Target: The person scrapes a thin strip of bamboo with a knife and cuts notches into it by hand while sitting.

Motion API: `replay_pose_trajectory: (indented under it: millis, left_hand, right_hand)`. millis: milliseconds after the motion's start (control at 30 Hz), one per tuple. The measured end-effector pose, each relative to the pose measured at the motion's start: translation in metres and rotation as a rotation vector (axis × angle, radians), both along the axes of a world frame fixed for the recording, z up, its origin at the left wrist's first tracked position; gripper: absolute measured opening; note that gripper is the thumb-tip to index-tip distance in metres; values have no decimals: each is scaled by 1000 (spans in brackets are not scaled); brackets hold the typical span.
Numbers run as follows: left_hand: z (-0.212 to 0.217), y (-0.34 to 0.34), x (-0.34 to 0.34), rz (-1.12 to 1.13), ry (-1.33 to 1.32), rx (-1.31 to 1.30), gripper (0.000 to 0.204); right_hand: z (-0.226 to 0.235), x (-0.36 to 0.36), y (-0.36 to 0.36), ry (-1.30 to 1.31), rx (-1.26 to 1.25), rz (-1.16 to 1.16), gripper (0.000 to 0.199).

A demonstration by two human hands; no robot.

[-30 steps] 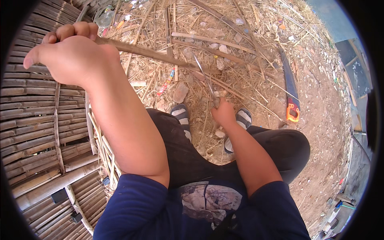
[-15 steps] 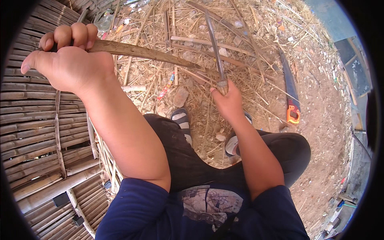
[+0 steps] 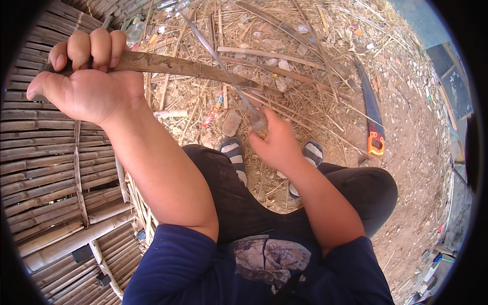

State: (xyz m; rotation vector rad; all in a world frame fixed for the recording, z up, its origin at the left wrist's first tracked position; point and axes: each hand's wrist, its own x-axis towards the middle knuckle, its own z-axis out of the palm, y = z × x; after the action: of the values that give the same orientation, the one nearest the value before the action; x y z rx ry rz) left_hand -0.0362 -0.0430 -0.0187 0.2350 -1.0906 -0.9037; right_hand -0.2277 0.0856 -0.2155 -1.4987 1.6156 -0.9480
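Note:
My left hand (image 3: 94,76) is raised at the upper left, its fingers wrapped round one end of a brown, slightly bowed wooden strip (image 3: 173,65). The strip reaches rightward and ends above the litter on the ground. Lower and nearer the middle, my right hand (image 3: 277,140) grips the handle of a long knife (image 3: 223,68). Its narrow steel blade slants up and to the left, crossing in front of the strip; whether they touch I cannot tell. Most of the handle is hidden in my palm.
A handsaw (image 3: 369,101) with an orange handle lies on the dirt at right. Straw, thin wood pieces (image 3: 269,57) and stones (image 3: 232,123) cover the ground ahead. A bamboo slat wall (image 3: 46,152) stands close on my left. My sandalled feet (image 3: 234,155) are below my hands.
My right hand has come nearer and slightly left, and the knife's blade has swung from almost upright to leaning left across the strip. The strip has rolled a little in my left hand.

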Motion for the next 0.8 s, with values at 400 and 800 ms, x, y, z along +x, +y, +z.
replay_pose_trajectory:
  millis: [400, 800]
  left_hand:
    - [5, 9, -18, 383, -1, 74, 61]
    - [6, 10, -20, 259, -27, 56, 61]
  right_hand:
    - [-2, 13, 4, 52, -145, -39, 48]
    - [-56, -17, -14, -64, 275, -224, 41]
